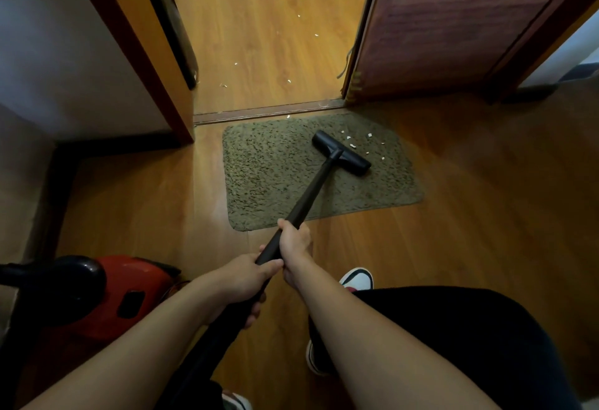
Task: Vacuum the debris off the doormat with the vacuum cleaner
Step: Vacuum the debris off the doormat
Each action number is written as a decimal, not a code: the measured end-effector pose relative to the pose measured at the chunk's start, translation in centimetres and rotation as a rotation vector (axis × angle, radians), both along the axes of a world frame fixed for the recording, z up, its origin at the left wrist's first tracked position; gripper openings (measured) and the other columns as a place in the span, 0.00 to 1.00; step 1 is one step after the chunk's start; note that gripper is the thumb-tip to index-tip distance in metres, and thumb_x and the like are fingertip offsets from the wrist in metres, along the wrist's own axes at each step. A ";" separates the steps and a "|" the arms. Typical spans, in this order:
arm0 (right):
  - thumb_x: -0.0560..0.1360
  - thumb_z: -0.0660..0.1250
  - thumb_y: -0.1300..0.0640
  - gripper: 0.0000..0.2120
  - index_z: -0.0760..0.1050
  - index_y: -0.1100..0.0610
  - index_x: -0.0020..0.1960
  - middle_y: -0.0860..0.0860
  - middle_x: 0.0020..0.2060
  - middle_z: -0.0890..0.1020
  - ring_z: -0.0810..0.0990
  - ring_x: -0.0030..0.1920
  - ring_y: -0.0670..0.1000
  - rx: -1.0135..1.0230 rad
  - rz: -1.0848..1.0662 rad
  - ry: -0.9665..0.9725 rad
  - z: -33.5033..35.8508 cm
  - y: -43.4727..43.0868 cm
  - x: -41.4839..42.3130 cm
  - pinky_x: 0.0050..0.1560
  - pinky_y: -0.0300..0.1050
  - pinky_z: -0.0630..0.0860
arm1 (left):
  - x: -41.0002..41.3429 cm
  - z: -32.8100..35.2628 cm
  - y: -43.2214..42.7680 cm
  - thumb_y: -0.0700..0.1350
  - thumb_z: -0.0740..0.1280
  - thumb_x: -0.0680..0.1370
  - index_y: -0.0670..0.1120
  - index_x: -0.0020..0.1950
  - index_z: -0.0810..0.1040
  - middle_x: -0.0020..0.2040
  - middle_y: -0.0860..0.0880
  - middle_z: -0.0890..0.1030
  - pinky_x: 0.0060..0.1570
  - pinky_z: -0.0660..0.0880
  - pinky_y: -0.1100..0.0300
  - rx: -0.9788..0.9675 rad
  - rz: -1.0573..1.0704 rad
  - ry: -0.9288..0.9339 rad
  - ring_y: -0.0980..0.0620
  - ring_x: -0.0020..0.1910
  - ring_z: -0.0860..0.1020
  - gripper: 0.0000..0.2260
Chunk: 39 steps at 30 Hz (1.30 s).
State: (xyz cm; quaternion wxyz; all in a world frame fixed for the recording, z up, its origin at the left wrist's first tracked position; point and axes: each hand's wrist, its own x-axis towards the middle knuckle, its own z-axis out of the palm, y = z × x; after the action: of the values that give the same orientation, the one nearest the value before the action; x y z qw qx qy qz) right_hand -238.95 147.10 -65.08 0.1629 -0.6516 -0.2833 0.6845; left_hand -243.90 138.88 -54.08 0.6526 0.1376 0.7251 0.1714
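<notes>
A speckled green doormat (275, 170) lies on the wooden floor just before the door sill. Several small white bits of debris (359, 142) are scattered on its far right part. The black vacuum nozzle (342, 153) rests on the mat right beside them. Its black wand (308, 199) slants back toward me. My right hand (295, 242) grips the wand higher up, and my left hand (241, 283) grips it just below, close to my body.
The red and black vacuum body (107, 293) sits on the floor at my lower left. More white scraps (259, 63) dot the floor beyond the sill (269, 111). An open brown door (453, 21) stands at the right, a door frame (146, 53) at the left. My shoes (356, 280) are below.
</notes>
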 end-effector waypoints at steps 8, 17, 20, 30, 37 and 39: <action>0.64 0.68 0.43 0.31 0.71 0.54 0.64 0.58 0.56 0.81 0.84 0.55 0.67 0.052 -0.016 -0.041 -2.0 5.8 1.4 0.59 0.65 0.82 | 1.6 -1.3 5.1 0.53 0.59 0.84 0.56 0.73 0.62 0.31 0.45 0.69 0.24 0.71 0.62 0.061 0.015 -0.020 0.52 0.21 0.69 0.18; 0.64 0.67 0.43 0.29 0.71 0.54 0.62 0.59 0.54 0.82 0.85 0.52 0.66 0.028 0.000 -0.041 -2.9 4.6 1.4 0.57 0.65 0.82 | 1.6 -0.9 3.7 0.54 0.60 0.83 0.51 0.67 0.65 0.31 0.45 0.70 0.25 0.71 0.62 0.014 0.004 -0.023 0.52 0.21 0.69 0.14; 0.67 0.68 0.45 0.28 0.71 0.55 0.64 0.60 0.54 0.82 0.86 0.49 0.65 0.020 -0.014 -0.020 -1.1 2.4 1.6 0.53 0.64 0.84 | 1.3 -0.8 1.6 0.54 0.60 0.83 0.52 0.72 0.61 0.29 0.45 0.71 0.24 0.71 0.61 0.012 -0.001 -0.014 0.51 0.21 0.70 0.19; 0.74 0.67 0.50 0.20 0.72 0.55 0.64 0.61 0.54 0.83 0.88 0.43 0.64 -0.009 0.054 -0.028 1.2 -5.4 0.2 0.48 0.63 0.86 | 0.0 0.5 -5.9 0.54 0.60 0.83 0.50 0.76 0.57 0.25 0.46 0.72 0.24 0.72 0.60 0.003 0.001 0.015 0.49 0.21 0.71 0.24; 0.72 0.68 0.48 0.20 0.73 0.53 0.63 0.60 0.52 0.84 0.87 0.48 0.64 -0.031 0.102 -0.050 1.4 -10.1 -1.3 0.53 0.63 0.84 | -0.9 1.8 -10.2 0.53 0.60 0.83 0.46 0.67 0.63 0.27 0.45 0.72 0.23 0.72 0.60 -0.025 -0.021 0.030 0.51 0.20 0.72 0.17; 0.73 0.68 0.48 0.22 0.73 0.53 0.65 0.59 0.53 0.84 0.87 0.47 0.63 -0.021 0.115 -0.039 2.0 -10.7 -1.5 0.52 0.61 0.85 | -1.1 2.1 -10.9 0.53 0.60 0.83 0.46 0.66 0.65 0.27 0.45 0.72 0.23 0.73 0.59 -0.027 -0.009 0.030 0.50 0.21 0.72 0.16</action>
State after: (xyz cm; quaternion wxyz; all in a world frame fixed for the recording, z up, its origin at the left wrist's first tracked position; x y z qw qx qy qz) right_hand -240.43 136.42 -63.07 0.1108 -0.6493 -0.3161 0.6828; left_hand -244.96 128.00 -51.98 0.6441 0.1346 0.7366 0.1564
